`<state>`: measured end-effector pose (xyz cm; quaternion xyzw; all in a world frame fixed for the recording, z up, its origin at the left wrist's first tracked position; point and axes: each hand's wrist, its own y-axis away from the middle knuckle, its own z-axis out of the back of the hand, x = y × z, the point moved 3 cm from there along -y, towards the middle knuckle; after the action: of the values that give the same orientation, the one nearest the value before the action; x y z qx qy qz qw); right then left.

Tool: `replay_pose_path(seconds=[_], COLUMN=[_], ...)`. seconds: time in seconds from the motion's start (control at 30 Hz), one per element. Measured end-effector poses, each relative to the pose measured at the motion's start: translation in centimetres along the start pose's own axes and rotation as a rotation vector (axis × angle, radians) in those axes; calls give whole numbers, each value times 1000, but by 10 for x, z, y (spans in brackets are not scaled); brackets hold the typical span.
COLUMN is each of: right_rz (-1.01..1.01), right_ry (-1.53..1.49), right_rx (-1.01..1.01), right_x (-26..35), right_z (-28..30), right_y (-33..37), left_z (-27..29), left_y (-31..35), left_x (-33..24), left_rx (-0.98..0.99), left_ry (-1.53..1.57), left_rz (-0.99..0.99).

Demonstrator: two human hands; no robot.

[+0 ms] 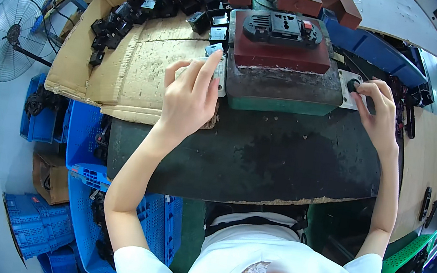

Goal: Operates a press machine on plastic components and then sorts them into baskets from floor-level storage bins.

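Between the two hands and a little beyond them, the black unit lies on a red block, its long axis running left to right across the person's front, with a small red piece near its right end. The block sits on a dark base with a green lower edge. From the left hand the unit lies forward and to the right; from the right hand, forward and to the left. Of the two, the left seems the nearer, its fingertips level with the block's side and short of the unit's left end; neither hand touches the unit. The left hand is half curled over the left plate, with nothing visible in its grasp, though its palm is turned away, so I cannot tell whether it presses or holds something. The right hand has its fingers brought in narrow at a black knob on the right plate; whether they grip it or only rest on it cannot be told. Just beyond the left fingertips, small cubes with pale-blue faces stand in a row beside the base, next to the cardboard tray.
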<state>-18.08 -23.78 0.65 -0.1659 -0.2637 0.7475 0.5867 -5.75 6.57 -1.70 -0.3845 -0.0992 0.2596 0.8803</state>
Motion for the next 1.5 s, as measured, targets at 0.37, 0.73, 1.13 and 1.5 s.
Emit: replay_pose_path(seconds=[0.37, 0.73, 1.13, 1.5], right_rz=[-157, -345, -878, -894], right_ry=[-108, -319, 917, 428], right_rx=[26, -53, 216, 67], right_x=[2, -13, -203, -192], right_z=[-3, -2, 96, 104], right_y=[-13, 18, 224, 202], left_z=[-3, 3, 2, -41], left_y=[-5, -7, -11, -90], left_x=[6, 4, -7, 16], left_rx=[97, 87, -1, 63], left_ry=[58, 115, 116, 443], left_rz=[-50, -43, -81, 91])
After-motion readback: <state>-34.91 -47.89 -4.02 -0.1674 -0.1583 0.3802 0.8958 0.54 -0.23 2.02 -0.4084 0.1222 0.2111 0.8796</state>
